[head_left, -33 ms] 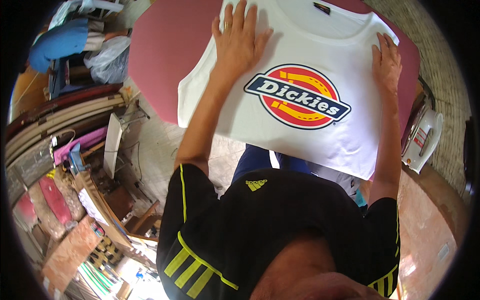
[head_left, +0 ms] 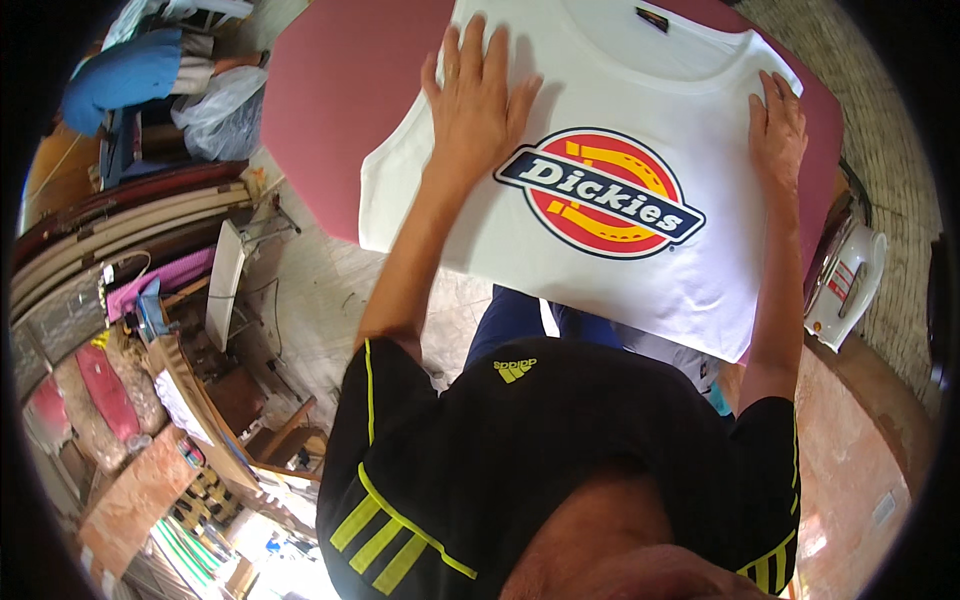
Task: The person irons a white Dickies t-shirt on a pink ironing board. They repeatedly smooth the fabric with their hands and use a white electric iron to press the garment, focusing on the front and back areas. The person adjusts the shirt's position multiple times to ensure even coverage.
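Note:
A white sleeveless shirt (head_left: 620, 300) lies spread over a maroon padded board (head_left: 340, 110), its neckline at the far side and its hem hanging over the near edge. A round red, yellow and dark blue print (head_left: 603, 193) sits in the middle of its front. My left hand (head_left: 475, 110) rests flat on the shirt left of the neckline, fingers spread. On the far right, near the other armhole, my right hand (head_left: 778, 135) lies on the cloth with its fingers stretched out. Neither hand grips anything.
A white iron (head_left: 848, 285) stands right of the board. At the far left a person in a blue top (head_left: 120, 85) bends near a clear plastic bag (head_left: 222, 115). Long rolls or boards (head_left: 140, 225) and cluttered shelves line the left side.
My left hand has slid slightly toward me over the shirt. The right hand stays at about the same spot on the cloth, and the whole view has shifted a little.

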Available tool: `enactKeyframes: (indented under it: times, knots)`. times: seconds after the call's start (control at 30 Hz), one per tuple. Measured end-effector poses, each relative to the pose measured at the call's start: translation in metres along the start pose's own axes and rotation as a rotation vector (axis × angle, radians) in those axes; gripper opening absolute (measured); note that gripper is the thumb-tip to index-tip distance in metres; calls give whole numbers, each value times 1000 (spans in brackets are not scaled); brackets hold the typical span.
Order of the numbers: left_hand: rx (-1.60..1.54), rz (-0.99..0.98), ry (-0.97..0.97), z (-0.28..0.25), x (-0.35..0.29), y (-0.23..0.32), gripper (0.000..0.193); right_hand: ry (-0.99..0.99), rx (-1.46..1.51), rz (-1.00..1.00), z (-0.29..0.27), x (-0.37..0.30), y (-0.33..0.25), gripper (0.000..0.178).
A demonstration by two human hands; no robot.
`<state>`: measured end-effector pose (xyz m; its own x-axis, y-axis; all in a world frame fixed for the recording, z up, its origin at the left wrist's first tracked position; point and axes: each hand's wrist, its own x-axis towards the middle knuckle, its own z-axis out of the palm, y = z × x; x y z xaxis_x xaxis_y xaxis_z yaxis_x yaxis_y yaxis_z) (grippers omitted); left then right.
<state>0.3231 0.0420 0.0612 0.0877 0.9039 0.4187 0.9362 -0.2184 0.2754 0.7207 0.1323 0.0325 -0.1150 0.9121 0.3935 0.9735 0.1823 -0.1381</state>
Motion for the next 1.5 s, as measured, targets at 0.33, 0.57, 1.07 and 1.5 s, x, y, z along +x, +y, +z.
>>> enactKeyframes:
  times: [0.33,0.57,1.07,1.5]
  knots:
    - [273,-412,-134,-41,-128,-36,83,79,-60,-65,2,7,0,41]
    - [293,-421,-7,-40,-102,-18,76,74,56,-188,-43,-14,-40,47]
    - [67,102,-242,13,-94,127,76,-161,10,17,-123,-189,5,62]
    - [-348,661,-481,41,-93,248,74,-102,82,161,-162,-234,2,66]
